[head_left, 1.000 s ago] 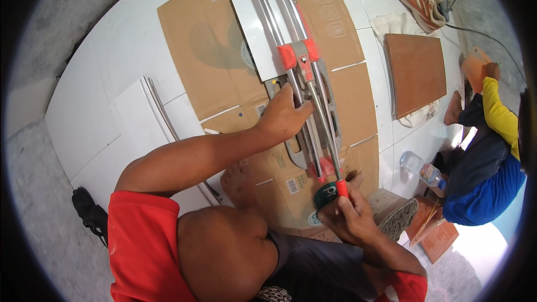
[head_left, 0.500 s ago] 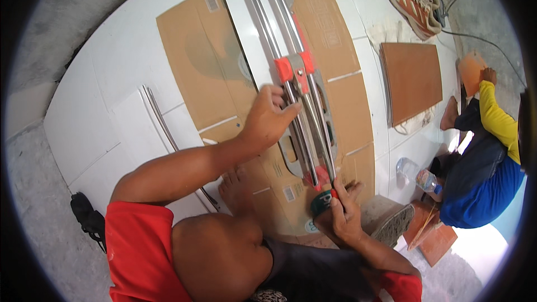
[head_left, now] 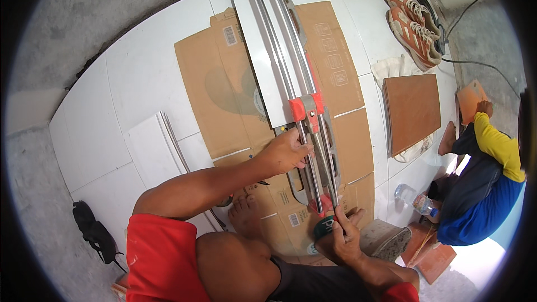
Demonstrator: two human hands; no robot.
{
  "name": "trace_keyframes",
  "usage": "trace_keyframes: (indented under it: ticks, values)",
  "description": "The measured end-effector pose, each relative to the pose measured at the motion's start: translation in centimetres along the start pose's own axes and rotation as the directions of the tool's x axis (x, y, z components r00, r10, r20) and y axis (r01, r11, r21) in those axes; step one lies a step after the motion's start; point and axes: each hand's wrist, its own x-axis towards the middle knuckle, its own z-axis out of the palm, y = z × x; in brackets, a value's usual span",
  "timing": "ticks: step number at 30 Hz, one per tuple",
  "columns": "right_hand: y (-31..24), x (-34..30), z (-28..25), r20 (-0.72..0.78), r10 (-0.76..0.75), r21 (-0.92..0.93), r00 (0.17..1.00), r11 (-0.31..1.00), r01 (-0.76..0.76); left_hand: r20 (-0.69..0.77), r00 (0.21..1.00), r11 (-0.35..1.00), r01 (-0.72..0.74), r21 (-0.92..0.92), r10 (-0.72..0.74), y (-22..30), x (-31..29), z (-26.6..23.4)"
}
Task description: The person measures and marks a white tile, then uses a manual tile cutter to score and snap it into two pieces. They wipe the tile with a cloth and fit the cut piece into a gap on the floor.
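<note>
A manual tile cutter with two shiny rails (head_left: 279, 56) stands on flattened cardboard (head_left: 221, 78), running away from me. A white tile (head_left: 262, 50) lies in it under the rails. The red and grey carriage (head_left: 307, 109) sits mid-rail, close to the tile's near edge; a long metal handle (head_left: 323, 154) slopes from it toward me. My left hand (head_left: 288, 152) is closed, its fingers curled round the left rail just below the carriage. My right hand (head_left: 348, 240) grips the near end of the handle, beside the cutter's red end piece (head_left: 321, 206).
White tiles (head_left: 148, 148) are stacked left. A brown tile (head_left: 414, 112), sneakers (head_left: 414, 25) and a cable lie right. A mortar-smeared bucket (head_left: 386, 241) stands by my right arm. A co-worker (head_left: 478, 190) crouches right, near a plastic bottle (head_left: 415, 200).
The whole scene sits lower in the picture. My left hand's fingers, looser before, are now curled at the rail. My right hand keeps its hold on the handle.
</note>
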Motion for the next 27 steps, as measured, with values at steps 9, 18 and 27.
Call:
trace_keyframes:
  ticks: [9,18,27]
  values:
    - [0.1,0.0,0.2,0.011,0.013,-0.025,1.0,1.0,-0.013,-0.029,0.999,0.998,-0.045,0.044,0.046,-1.6,0.5,-0.3]
    - [0.5,0.3,0.5,-0.05,0.041,-0.061,0.998,0.997,-0.044,-0.022,0.998,0.997,-0.056,0.047,0.057,-1.2,0.3,-0.2]
    - [0.7,0.5,1.3,-0.137,0.024,-0.127,0.99,0.991,-0.042,-0.018,0.999,0.997,-0.033,0.069,0.034,-0.4,0.0,-0.2]
